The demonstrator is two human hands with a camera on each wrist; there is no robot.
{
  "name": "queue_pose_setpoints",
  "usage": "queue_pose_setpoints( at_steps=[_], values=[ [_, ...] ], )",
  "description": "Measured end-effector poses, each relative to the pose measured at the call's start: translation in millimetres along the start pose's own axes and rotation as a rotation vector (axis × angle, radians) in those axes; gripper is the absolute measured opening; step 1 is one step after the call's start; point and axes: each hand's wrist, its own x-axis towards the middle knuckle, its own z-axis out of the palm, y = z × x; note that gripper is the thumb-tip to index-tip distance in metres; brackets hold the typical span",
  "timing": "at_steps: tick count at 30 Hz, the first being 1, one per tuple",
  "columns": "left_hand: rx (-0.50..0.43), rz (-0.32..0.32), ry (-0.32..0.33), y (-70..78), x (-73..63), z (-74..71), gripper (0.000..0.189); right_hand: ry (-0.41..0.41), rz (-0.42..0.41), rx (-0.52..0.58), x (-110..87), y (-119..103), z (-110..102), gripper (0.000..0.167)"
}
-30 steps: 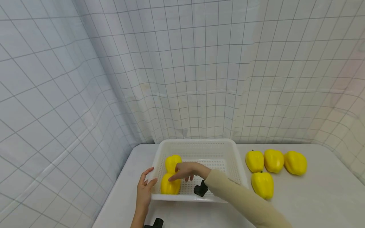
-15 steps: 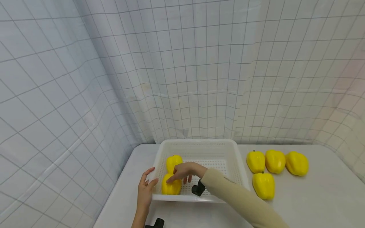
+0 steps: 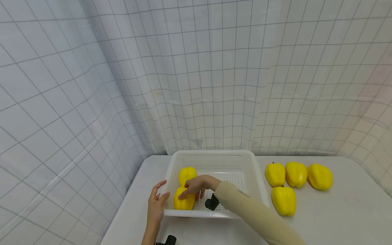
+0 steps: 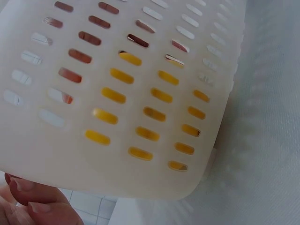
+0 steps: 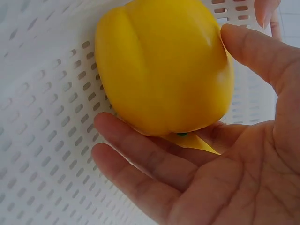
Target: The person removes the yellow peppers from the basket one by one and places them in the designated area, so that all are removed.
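Note:
A white perforated plastic basket [image 3: 214, 213] stands on the table, with two yellow bell peppers along its left side. My right hand [image 3: 199, 185] holds the nearer pepper [image 3: 183, 203]. In the right wrist view the thumb [image 5: 248, 44] touches one side of this pepper [image 5: 159, 65], while the other fingers [image 5: 150, 164] reach around its lower end. The farther pepper [image 3: 186, 174] is partly hidden behind the right hand. My left hand [image 3: 156, 204] touches the basket's left rim with spread fingers. The left wrist view shows its fingertips [image 4: 42, 197] right at the rim.
Several more yellow bell peppers lie on the table right of the basket, three in a back row [image 3: 296, 174] and one nearer [image 3: 284, 201]. A grid-patterned white curtain [image 3: 211, 102] hangs behind and beside the table [image 3: 330, 217].
My right hand shifts slightly at the nearer pepper, its thumb moving a little lower on it. The left hand stays at the rim.

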Motion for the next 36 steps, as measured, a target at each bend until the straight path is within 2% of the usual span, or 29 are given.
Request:
queue_pose_setpoints(
  at_steps=[8, 26, 36],
  values=[
    [-0.010, 0.002, -0.006, 0.5, -1.0, -1.0, 0.042, -0.007, -0.019, 0.019, 4.5, 3.7, 0.5, 0.064],
    [-0.005, -0.010, -0.004, 1.3, 0.8, -0.2, 0.042, -0.038, -0.054, 0.098, 12.8, 15.1, 0.2, 0.064],
    [-0.016, -0.004, -0.011, 0.7, 1.5, -1.0, 0.042, -0.017, -0.090, 0.158, 12.2, 21.0, -0.9, 0.051]
  ],
)
